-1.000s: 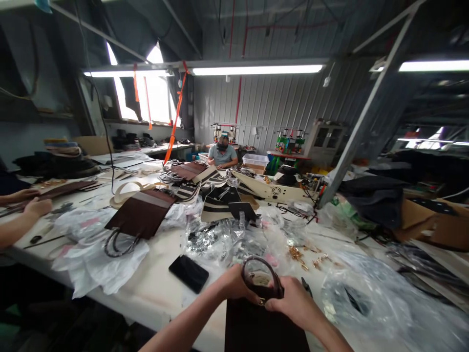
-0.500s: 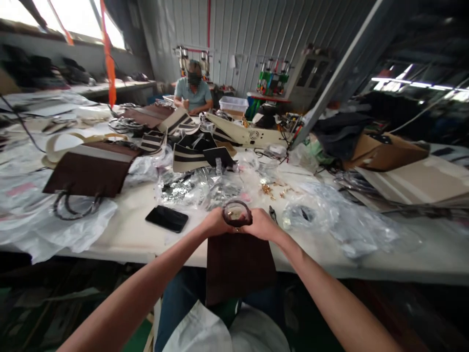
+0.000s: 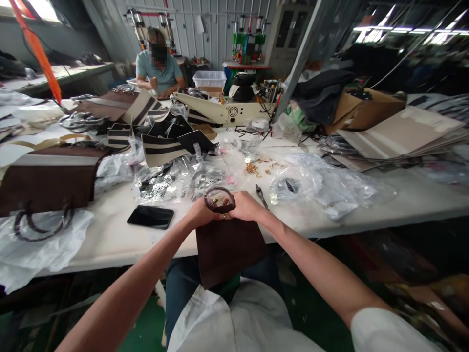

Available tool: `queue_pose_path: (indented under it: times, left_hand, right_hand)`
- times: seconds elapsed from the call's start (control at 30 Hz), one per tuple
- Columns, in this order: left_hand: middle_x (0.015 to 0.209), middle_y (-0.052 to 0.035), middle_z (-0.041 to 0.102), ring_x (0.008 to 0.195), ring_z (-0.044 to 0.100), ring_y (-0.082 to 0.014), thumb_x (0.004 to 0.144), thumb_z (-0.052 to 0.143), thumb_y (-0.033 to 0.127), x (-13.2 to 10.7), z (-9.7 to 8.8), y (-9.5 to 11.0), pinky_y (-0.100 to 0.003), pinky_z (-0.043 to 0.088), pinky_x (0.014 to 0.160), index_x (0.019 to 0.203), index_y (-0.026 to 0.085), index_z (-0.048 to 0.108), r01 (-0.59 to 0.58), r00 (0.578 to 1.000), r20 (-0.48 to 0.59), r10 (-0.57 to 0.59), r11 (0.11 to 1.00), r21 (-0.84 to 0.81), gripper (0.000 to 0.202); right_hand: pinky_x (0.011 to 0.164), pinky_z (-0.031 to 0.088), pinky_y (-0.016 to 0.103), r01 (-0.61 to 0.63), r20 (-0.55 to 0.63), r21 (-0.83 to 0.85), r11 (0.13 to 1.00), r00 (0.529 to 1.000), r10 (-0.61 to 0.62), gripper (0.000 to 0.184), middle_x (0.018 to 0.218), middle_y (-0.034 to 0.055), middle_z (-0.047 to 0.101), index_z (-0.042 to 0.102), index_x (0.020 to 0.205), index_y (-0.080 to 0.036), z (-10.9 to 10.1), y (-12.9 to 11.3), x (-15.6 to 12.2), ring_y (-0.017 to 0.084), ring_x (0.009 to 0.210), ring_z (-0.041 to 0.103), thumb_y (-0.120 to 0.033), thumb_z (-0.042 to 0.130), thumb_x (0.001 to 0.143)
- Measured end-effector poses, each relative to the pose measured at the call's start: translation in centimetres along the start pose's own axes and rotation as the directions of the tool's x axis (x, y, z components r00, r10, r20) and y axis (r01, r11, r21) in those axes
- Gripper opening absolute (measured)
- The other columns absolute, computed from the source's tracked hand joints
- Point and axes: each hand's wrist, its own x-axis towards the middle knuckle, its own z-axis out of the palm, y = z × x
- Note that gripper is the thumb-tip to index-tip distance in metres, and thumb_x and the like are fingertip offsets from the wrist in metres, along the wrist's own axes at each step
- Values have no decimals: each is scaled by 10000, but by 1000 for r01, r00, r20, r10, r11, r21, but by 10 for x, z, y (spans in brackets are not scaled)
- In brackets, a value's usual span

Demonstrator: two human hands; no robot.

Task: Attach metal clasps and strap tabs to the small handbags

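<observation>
Both my hands grip the top edge of a small dark brown bag [image 3: 227, 247] that hangs over the near edge of the white table [image 3: 117, 239] and down onto my lap. My left hand [image 3: 201, 214] holds it on the left of its round dark handle [image 3: 219, 198]. My right hand [image 3: 246, 206] holds it on the right of that handle. A small gold fitting shows between my hands at the handle's base.
A black phone [image 3: 150, 216] lies left of my hands and pliers [image 3: 261, 194] to the right. Clear plastic bags [image 3: 315, 183], gold hardware [image 3: 256, 168], striped bag pieces [image 3: 161, 144] and a large brown bag [image 3: 47, 178] cover the table. A person [image 3: 158, 68] sits at the far end.
The view has tilted down, from the ceiling and far wall to my lap and arms. My hands keep the same hold on the brown bag at the table edge.
</observation>
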Motion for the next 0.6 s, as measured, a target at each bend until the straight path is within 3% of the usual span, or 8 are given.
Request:
queue_pose_path:
  times: [0.23,0.43,0.6]
  left_hand:
    - [976,-85,839,976,750,-346,505,1037,254,-1,1,1,-408,621,869,1003,188,862,34,999,24,-34,999,-20,533]
    - [969,-60,838,961,748,-335,522,1027,267,-5,-2,2,-388,610,847,1048,196,862,48,998,-37,-45,996,76,556]
    - [973,-68,838,1010,756,-355,514,1049,275,-4,0,-2,-404,616,894,1062,202,861,58,998,-23,-58,998,21,584]
  right_hand:
    - [718,479,258,68,-9,-15,998,998,-68,348,891,-17,809,840,1020,-199,0,1,-4,207,809,726,-126,976,707]
    - [855,549,269,76,96,201,977,991,-97,301,996,-51,853,884,1037,-240,0,11,1,236,978,789,-131,915,759]
    - [815,549,275,66,36,124,990,997,-71,242,947,-29,838,870,971,-222,3,6,0,238,926,771,-139,907,746]
